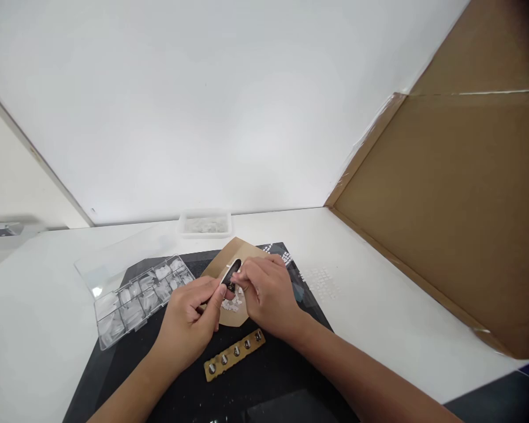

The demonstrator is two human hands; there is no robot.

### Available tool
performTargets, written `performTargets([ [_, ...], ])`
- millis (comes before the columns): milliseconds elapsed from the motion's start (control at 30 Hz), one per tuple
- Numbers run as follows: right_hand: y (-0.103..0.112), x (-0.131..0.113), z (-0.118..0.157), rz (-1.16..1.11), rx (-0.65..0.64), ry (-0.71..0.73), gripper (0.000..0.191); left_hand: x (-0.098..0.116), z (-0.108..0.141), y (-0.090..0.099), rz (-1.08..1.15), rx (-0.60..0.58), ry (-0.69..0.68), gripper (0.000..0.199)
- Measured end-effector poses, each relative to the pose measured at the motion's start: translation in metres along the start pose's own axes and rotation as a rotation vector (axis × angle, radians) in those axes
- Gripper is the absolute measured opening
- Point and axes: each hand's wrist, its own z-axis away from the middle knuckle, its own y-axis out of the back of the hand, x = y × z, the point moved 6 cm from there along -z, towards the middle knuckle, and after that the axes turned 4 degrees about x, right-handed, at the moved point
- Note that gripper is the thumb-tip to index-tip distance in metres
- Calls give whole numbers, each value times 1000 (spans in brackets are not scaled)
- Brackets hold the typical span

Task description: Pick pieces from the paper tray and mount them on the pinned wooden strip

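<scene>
My left hand (194, 311) pinches a small dark oval piece with a pale rim (231, 272), tilted up. My right hand (268, 288) is closed, its thumb and fingertips pressed together at the right side of that piece. Whatever those fingertips hold is too small to tell. Beneath both hands lies a brown paper sheet (230, 249) with a heap of little white pieces (233, 304) on it. Nearer to me is a yellow-brown strip (235, 355) carrying several round metallic parts in a row.
A clear compartment box (136, 301) of white nail-tip-like pieces lies at left, lid raised behind. A white tub (205, 224) stands by the back wall. Small white tiles (321, 283) lie right of the black mat (158, 376). A cardboard panel (445, 223) bounds the right side.
</scene>
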Motion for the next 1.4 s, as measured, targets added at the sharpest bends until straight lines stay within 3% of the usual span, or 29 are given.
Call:
performTargets([
  [300, 4, -1, 1, 30, 38, -31, 28, 8, -1, 1, -66, 46, -99, 32],
  [467, 1, -4, 2, -8, -1, -13, 28, 17, 0, 1, -134, 85, -205, 28],
  [567, 5, 1, 1, 17, 78, -63, 27, 15, 0, 1, -128, 89, -180, 28],
  [700, 1, -1, 0, -13, 15, -35, 27, 13, 0, 1, -106, 77, -160, 28],
  [800, 6, 0, 1, 9, 71, -85, 27, 17, 1, 1, -126, 95, -190, 27],
  [1267, 3, -2, 1, -38, 55, -125, 26, 21, 4, -1, -171, 110, -267, 24],
  [1400, 3, -2, 1, -39, 25, -124, 27, 22, 8, -4, -291, 113, -363, 24],
])
